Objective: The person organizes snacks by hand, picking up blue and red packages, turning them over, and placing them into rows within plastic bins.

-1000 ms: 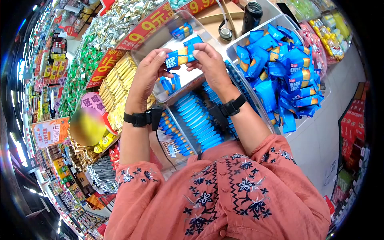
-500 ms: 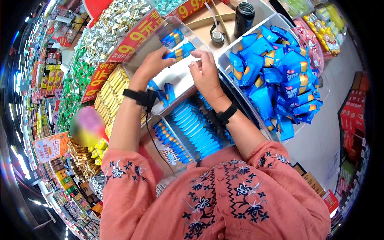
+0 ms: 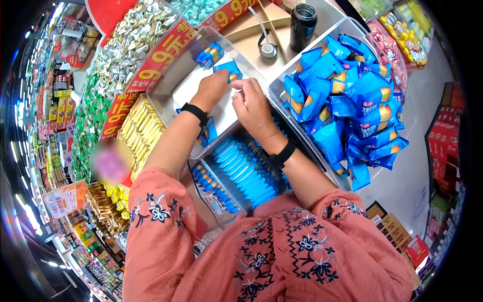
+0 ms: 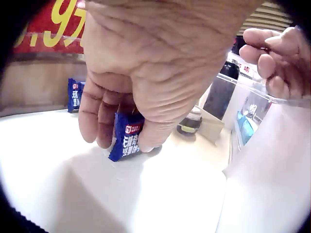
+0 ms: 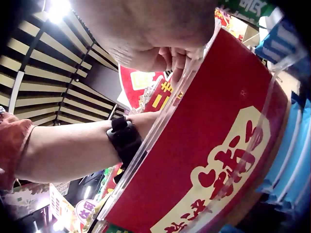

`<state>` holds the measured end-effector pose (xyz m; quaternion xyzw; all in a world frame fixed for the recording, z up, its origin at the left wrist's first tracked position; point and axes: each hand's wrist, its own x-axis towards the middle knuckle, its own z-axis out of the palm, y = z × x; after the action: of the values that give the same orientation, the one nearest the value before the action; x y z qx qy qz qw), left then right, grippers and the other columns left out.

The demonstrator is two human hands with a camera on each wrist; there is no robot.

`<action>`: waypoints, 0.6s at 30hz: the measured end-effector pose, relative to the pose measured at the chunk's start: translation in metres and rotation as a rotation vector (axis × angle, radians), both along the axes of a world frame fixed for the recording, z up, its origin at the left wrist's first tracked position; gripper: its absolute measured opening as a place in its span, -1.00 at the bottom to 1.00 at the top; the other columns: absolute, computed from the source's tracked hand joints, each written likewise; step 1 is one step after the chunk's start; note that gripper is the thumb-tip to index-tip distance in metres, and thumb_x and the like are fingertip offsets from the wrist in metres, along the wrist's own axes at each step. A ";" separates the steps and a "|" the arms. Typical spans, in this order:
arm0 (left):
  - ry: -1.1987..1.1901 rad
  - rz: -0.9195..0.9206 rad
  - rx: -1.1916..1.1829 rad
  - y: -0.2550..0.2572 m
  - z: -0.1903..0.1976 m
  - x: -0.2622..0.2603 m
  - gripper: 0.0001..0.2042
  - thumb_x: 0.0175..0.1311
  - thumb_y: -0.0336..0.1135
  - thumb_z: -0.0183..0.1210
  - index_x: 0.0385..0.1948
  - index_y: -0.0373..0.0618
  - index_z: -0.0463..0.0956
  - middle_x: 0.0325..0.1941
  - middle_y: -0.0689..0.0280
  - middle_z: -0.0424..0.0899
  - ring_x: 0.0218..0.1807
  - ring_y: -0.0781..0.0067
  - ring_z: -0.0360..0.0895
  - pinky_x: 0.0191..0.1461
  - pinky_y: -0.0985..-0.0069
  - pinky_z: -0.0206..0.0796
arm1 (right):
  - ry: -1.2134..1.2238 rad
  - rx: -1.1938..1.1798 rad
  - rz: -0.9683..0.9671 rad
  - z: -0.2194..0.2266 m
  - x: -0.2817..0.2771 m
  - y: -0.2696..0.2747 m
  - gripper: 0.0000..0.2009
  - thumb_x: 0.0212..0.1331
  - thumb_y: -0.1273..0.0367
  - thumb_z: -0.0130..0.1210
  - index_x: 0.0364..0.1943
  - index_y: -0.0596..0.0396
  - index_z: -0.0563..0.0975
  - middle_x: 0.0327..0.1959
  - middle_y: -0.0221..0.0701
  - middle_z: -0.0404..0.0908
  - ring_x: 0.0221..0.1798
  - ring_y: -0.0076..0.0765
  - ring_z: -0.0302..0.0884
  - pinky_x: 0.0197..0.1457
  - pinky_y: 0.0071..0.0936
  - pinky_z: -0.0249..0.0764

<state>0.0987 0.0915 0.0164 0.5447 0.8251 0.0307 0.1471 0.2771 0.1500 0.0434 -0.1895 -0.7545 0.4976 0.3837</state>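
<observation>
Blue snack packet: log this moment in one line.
left hand pinches blue snack packet | packet on clear bin floor | right hand at bin rim
</observation>
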 end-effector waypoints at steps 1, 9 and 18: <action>0.010 -0.028 0.001 -0.001 -0.002 0.000 -0.74 0.25 -0.22 0.20 -0.15 -0.18 0.50 -0.10 -0.02 0.66 -0.08 -0.06 0.64 -0.06 0.12 0.49 | 0.003 -0.008 0.001 0.002 0.001 -0.001 -0.77 0.15 0.58 0.02 -0.09 0.22 0.50 -0.21 -0.17 0.50 -0.25 -0.09 0.51 -0.12 -0.26 0.48; 0.013 0.003 0.071 -0.005 -0.003 0.008 -0.73 0.31 -0.25 0.12 -0.04 -0.17 0.56 -0.08 0.02 0.66 -0.04 -0.04 0.63 -0.04 0.14 0.50 | 0.008 0.005 -0.004 0.007 0.002 0.000 -0.79 0.14 0.58 0.03 -0.11 0.22 0.50 -0.19 -0.13 0.52 -0.18 0.00 0.53 -0.08 -0.22 0.50; 0.201 -0.016 0.249 -0.003 -0.008 -0.012 -0.78 0.19 -0.34 0.15 -0.15 -0.19 0.56 0.05 0.05 0.56 0.03 -0.02 0.58 0.02 0.16 0.49 | -0.012 0.028 0.028 0.009 0.003 -0.001 -0.74 0.08 0.62 -0.01 -0.09 0.26 0.46 -0.16 -0.06 0.47 -0.04 0.11 0.48 0.07 -0.16 0.47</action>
<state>0.0870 0.0888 0.0083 0.5657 0.8210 0.0768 -0.0044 0.2799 0.1489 0.0521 -0.1763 -0.7663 0.4911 0.3748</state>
